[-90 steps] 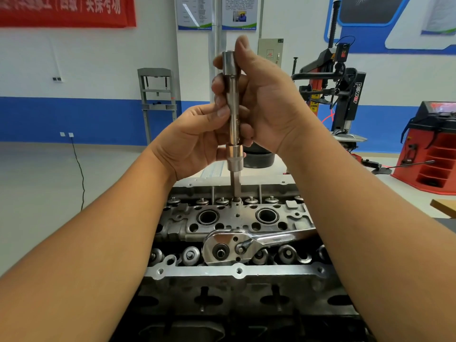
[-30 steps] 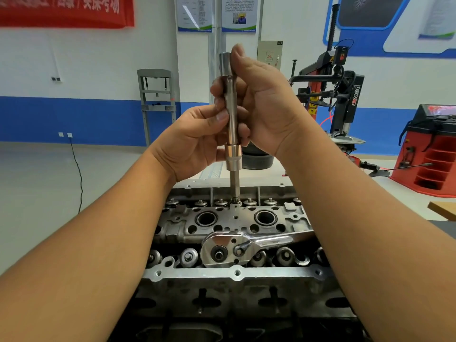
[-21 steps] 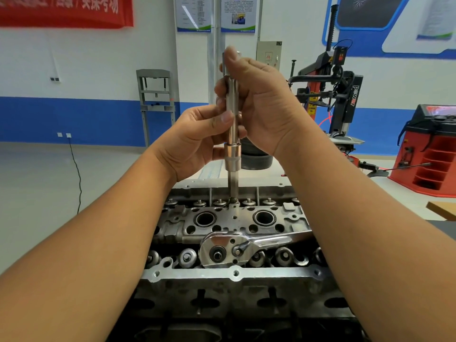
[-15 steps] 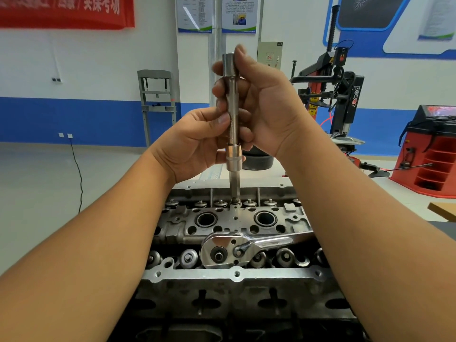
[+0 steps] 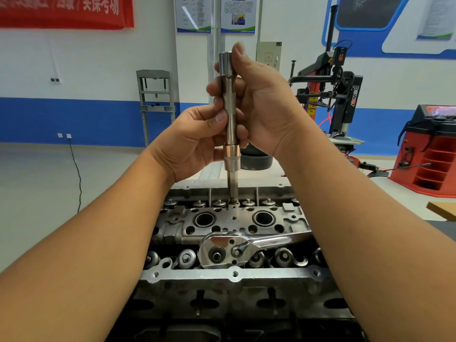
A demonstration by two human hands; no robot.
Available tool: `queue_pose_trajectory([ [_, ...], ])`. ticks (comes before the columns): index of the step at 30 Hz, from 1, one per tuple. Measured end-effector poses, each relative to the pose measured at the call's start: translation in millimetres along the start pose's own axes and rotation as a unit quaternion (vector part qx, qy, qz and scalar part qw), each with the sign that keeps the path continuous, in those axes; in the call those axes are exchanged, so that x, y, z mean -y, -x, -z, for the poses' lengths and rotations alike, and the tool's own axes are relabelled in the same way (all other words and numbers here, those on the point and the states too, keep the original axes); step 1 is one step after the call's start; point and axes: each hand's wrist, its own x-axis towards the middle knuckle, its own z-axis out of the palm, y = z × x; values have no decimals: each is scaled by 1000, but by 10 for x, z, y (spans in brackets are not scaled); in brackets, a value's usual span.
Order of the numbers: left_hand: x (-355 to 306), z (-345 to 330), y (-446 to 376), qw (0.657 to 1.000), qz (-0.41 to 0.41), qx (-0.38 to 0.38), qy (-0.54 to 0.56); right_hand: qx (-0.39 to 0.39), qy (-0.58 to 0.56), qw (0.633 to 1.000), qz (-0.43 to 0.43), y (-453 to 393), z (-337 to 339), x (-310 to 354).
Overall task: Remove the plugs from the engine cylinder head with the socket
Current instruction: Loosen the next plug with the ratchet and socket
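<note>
Two hands hold one long socket tool [image 5: 231,124] upright at frame centre, its thin lower shaft dropping to a plug [image 5: 233,201] on the far row of the cylinder head [image 5: 232,223]. Tip sits right on the plug; can't tell how deep it seats. Socket has a wider collar low down, just under the fingers, and a wider cap at the top end.

Right hand [image 5: 261,104] wraps the upper part of the tool, fingers curled round it, thumb up along the top cap. Left hand [image 5: 195,141] grips lower, thumb pressed on the shaft near mid-height, fingers curled behind, just above the collar. Both forearms come in from the lower corners and meet at centre.

Cyl. head fills the lower centre of the frame: two round bores left and right of the tool's foot, small bolt holes between, a row of valve tops along the far edge and another along the near side. Ratchet wrench [image 5: 222,250] lies flat on the head, below the bores, its round head left of centre and handle running right under the right forearm; no hand on it.

Bkgd: red banner [image 5: 66,11] upper left, posters [image 5: 214,13] top centre, grey metal stand [image 5: 155,99] left of the hands, tyre changer [image 5: 340,95] upper right, red machine [image 5: 429,149] at right edge, blue wall band across mid-frame.
</note>
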Motion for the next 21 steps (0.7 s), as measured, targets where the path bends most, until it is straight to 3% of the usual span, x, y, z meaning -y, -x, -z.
queue_pose_trajectory([
  [7,14,-25,-18,999,-15,-27,-44,-11,37,999,17,9,7,6],
  [13,2,0,6,1000,9,29,-5,12,12,1000,12,29,-7,27],
  [21,22,6,-21,999,-12,-8,-41,20,-6,1000,1,7,-6,14],
])
